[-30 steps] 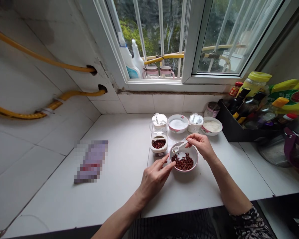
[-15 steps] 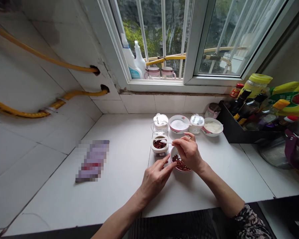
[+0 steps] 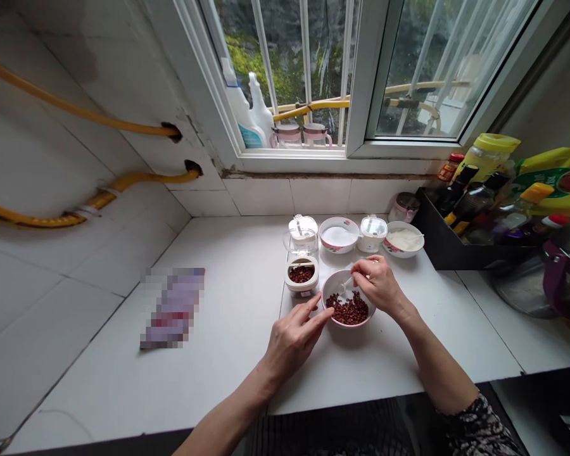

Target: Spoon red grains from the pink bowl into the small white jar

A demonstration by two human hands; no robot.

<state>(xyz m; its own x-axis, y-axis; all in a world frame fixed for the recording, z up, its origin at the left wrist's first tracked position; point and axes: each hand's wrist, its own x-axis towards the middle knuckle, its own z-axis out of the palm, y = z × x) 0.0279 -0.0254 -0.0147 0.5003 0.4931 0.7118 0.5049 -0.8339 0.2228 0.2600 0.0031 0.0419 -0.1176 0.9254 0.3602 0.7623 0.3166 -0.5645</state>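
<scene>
A white bowl with a pink rim (image 3: pixel 330 278) holds dark red-brown peppercorn-like spice (image 3: pixel 349 310). My left hand (image 3: pixel 292 332) has its fingertips at the bowl's left rim, the thumb side reaching over the edge and the other fingers outside. Pinched in my right hand (image 3: pixel 376 284) is a small white spoon (image 3: pixel 346 286), its tip down inside the bowl above the spice. Just left of the bowl stands a seasoning jar (image 3: pixel 302 291), lid flipped back, with the same dark spice in it.
Behind are a clear-lidded jar (image 3: pixel 303 229), a bowl of white powder (image 3: pixel 339 237), a white lidded jar (image 3: pixel 373 234) and a bowl of pale grains (image 3: pixel 403 239). A black box of bottles (image 3: pixel 439 247) stands right. A blurred purple packet (image 3: pixel 175 310) lies left.
My right hand has moved right and slightly down, bringing the spoon from over the seasoning jar into the bowl. My left hand stays at the bowl's rim.
</scene>
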